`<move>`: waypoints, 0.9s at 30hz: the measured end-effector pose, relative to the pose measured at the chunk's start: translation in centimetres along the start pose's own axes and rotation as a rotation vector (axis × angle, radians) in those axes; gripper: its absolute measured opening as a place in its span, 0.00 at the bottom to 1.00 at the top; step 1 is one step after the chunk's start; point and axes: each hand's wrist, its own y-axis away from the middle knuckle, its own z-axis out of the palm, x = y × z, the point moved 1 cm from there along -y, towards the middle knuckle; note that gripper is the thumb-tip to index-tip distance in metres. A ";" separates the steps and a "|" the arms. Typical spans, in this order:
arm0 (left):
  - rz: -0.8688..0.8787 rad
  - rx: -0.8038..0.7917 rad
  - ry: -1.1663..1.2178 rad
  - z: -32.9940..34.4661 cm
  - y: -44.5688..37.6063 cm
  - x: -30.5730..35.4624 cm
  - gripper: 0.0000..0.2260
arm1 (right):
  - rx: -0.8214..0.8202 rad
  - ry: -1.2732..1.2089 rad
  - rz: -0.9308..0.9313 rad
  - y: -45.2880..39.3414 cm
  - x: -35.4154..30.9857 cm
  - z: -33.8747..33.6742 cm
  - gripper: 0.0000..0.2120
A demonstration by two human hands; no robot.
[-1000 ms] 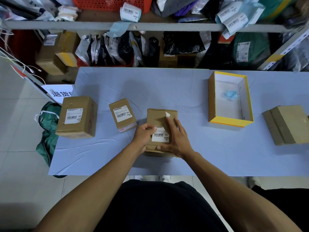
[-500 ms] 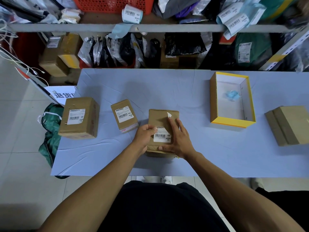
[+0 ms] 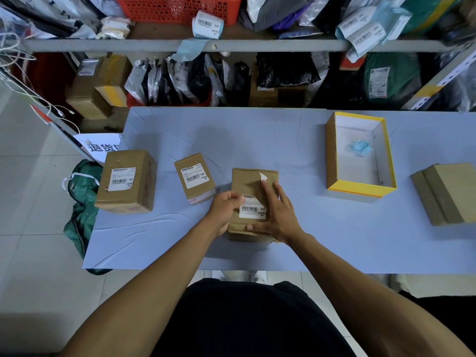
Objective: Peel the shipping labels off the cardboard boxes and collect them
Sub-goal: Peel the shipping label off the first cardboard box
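Cardboard box (image 3: pixel 253 188) | left hand (image 3: pixel 226 207) curled, gripping its left edge | right hand (image 3: pixel 277 212) flat, fingers straight, pressing shipping label (image 3: pixel 252 208)

The boxes like the middle one (image 3: pixel 253 186) are matt brown cardboard with smooth white paper labels (image 3: pixel 252 211), sitting on a creased pale blue tablecloth (image 3: pixel 257 135), probably fabric, under a red plastic basket (image 3: pixel 177 7) at top.

Plain brown rectangular cardboard box (image 3: pixel 253 188) in the grip, white paper shipping label (image 3: pixel 252 211) with black barcode stripes on it. Pale blue-grey cloth table cover (image 3: pixel 257 140) underneath, and right of the grip an open cardboard tray (image 3: pixel 359 190) that's bright yellow outside, white inside.
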 end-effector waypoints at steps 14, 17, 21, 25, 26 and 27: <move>0.012 -0.081 0.080 -0.4 0.8 0.2 0.08 | -0.002 -0.011 0.000 0.0 0.0 0.0 0.60; 0.021 -0.084 0.099 -0.6 0.9 0.2 0.09 | 0.001 -0.017 0.003 0.0 0.1 0.1 0.61; 0.027 -0.082 0.100 -0.5 1.1 0.4 0.09 | -0.002 -0.016 0.009 -0.1 0.2 0.2 0.61; 0.005 -0.074 0.145 -1.1 1.0 0.8 0.09 | -0.004 -0.004 0.019 -0.1 0.2 0.3 0.61; 0.004 -0.076 0.142 -1.3 0.8 0.9 0.09 | -0.003 0.001 0.020 -0.1 0.2 0.3 0.61; 0.006 -0.080 0.131 -1.3 0.7 0.9 0.10 | -0.002 0.004 0.023 -0.1 0.2 0.3 0.61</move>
